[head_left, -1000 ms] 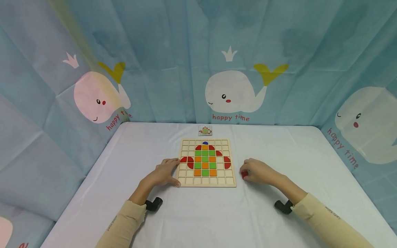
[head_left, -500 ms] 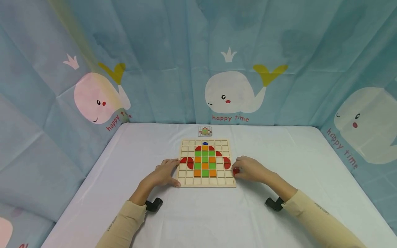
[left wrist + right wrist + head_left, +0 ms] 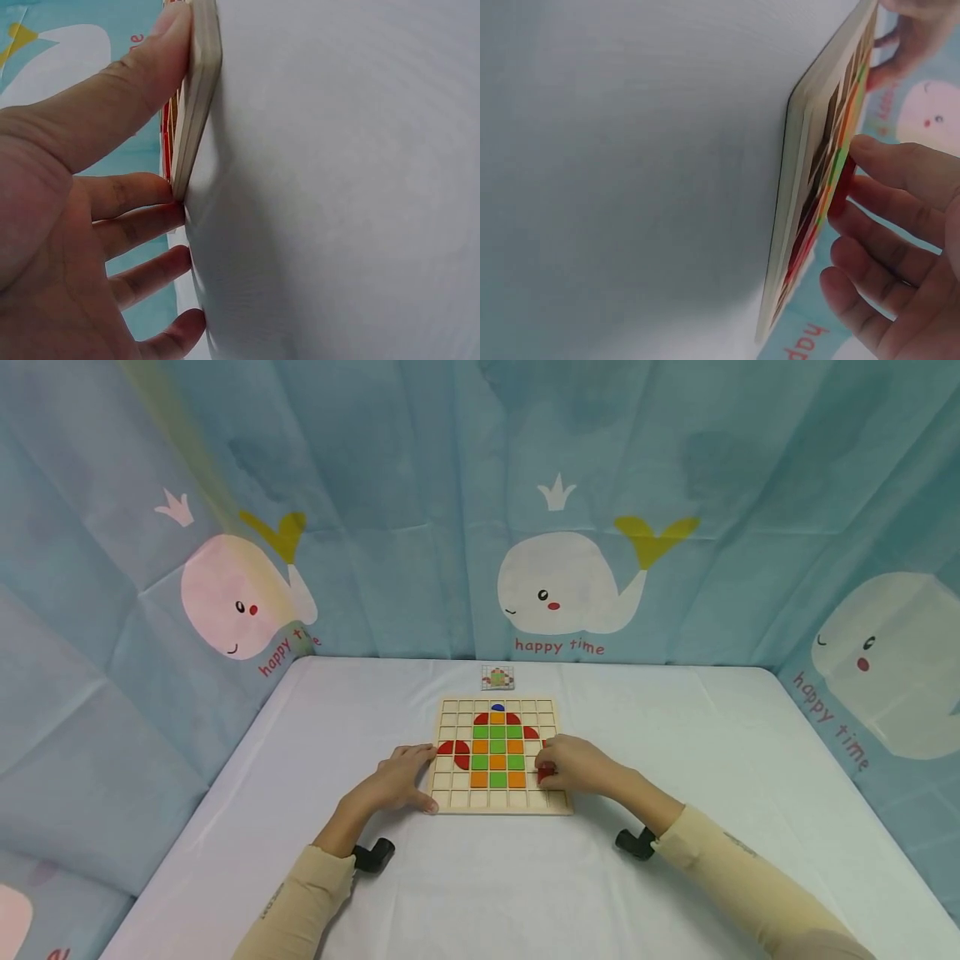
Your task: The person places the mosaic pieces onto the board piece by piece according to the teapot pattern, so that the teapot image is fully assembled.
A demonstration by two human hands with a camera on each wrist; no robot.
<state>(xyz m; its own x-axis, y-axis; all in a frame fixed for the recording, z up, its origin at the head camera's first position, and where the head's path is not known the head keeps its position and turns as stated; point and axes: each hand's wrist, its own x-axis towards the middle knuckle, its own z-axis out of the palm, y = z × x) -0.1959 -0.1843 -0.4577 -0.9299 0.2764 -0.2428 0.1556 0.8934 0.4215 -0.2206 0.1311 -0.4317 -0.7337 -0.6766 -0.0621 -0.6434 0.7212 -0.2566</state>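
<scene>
A wooden grid board (image 3: 457, 797) lies on the white table, with green, orange and red tiles forming a shape and a blue half-round tile (image 3: 498, 707) at the top. My left hand (image 3: 397, 778) rests at the board's near left corner, thumb on the near edge and fingers spread along the left side. Over the board's right part, my right hand (image 3: 579, 765) pinches a red tile (image 3: 843, 187) between thumb and fingertips, close above the squares. That hand hides part of the red tiles on the right side. Another red tile (image 3: 531, 732) shows just beyond it.
Behind the board lies a small card (image 3: 497, 677) printed with a similar coloured grid pattern. A light blue curtain (image 3: 420, 585) with whale prints surrounds the white table (image 3: 675, 718) at the back and sides. Black wrist mounts (image 3: 373, 855) sit under both forearms.
My right hand has moved left with the red tile, from the table beside the board to over its right-hand squares. My left hand has stayed at the corner.
</scene>
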